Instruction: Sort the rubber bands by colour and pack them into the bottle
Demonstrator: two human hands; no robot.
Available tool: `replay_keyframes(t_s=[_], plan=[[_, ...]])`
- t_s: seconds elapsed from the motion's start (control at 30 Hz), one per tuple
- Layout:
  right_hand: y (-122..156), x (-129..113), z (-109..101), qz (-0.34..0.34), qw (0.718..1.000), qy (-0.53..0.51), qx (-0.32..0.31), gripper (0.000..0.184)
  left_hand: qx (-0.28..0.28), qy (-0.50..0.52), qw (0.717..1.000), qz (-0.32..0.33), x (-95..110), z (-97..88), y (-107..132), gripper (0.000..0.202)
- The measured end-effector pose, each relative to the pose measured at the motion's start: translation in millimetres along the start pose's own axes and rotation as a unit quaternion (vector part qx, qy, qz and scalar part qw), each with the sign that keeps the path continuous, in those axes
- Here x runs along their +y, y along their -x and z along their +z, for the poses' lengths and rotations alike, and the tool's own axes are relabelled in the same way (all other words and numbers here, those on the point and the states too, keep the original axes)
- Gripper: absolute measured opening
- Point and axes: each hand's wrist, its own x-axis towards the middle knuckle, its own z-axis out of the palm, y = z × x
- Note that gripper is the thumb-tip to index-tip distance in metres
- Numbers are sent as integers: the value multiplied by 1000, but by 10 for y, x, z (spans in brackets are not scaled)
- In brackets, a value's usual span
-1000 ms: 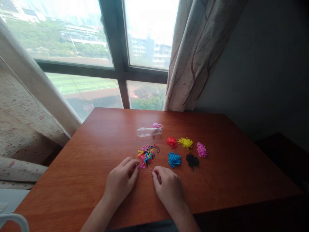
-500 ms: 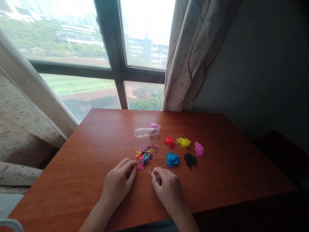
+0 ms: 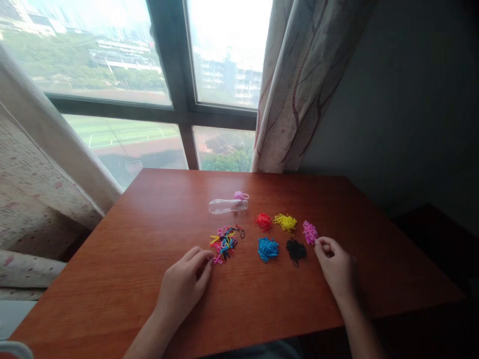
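A person's right hand (image 3: 335,264) arrives at the pink pile (image 3: 310,232) of small elastic bands, the pile lying closest to the counter's (image 3: 149,224) right edge. Its fingertips are pinched narrow against the pile's near side, and whether a band sits between them cannot be told. The left hand (image 3: 183,286) lies palm down toward the near edge. Its fingers are loosely curled and grip nothing visible, the tips touching the unsorted mixed heap (image 3: 224,242).

The black pile (image 3: 296,250) sits just beside the right hand's knuckles, with the blue pile (image 3: 268,248) next to it. The red pile (image 3: 264,221) and yellow pile (image 3: 285,222) lie a row further back. A clear bottle (image 3: 227,205) rests on its side behind the heap, its pink cap (image 3: 241,195) beside it.

The risk appears to be a careless sweep. The piles are loose and close together, so a dragging wrist or sleeve could smear black bands into pink. A band clinging to the fingertips could also be carried off the pile.

Half a second earlier the right hand was beside the left near the mixed heap, pinching a pink loop. It has since crossed toward the right edge, while the left hand and the piles have kept their places.
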Motion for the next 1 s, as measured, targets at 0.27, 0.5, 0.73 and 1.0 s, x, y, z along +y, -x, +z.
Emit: replay_keyframes(t_s=[0.27,0.5,0.73,1.0], plan=[[-98,146,78,31,999,18,-23,35,0,1,1000,0,-2,7,-11,18],[-7,81,8,44,999,10,1,38,-5,13,1000,-6,12,-2,-2,18],[406,-499,77,-31,995,-90,-17,32,-7,6,1000,-15,20,4,11,17],[865,-1238,382,-163,952,-154,-207,17,-33,-33,999,-16,40,2,5,18]])
